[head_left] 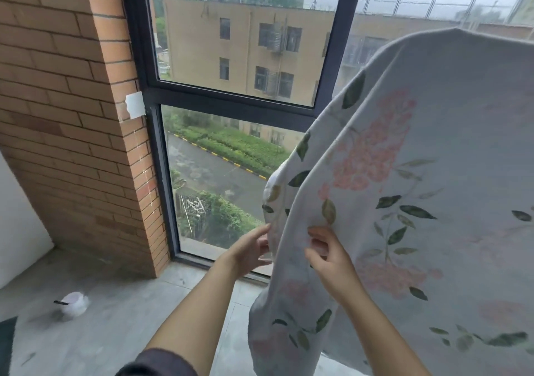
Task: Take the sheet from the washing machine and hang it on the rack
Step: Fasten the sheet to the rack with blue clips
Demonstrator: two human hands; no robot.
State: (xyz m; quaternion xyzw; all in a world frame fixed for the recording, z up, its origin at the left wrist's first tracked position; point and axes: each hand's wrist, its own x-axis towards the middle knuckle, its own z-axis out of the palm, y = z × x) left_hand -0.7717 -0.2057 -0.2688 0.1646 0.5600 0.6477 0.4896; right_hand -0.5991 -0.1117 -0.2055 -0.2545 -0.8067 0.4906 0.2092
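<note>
A pale blue sheet [433, 173] printed with pink flowers and green leaves hangs draped on the right, its top fold near the upper right corner. The rack under it is hidden by the cloth. My left hand [251, 251] reaches to the sheet's left edge, and its fingertips touch or pinch the inner layer there; the cloth partly hides them. My right hand [329, 257] lies against the front of the sheet, with fingers curled and pinching the fabric near its left edge. The washing machine is not in view.
A tall dark-framed window [231, 98] stands straight ahead, with a brick pillar [72, 115] to its left. A small white tub [73, 303] lies on the grey floor at lower left. A white wall panel [17, 219] is at the far left.
</note>
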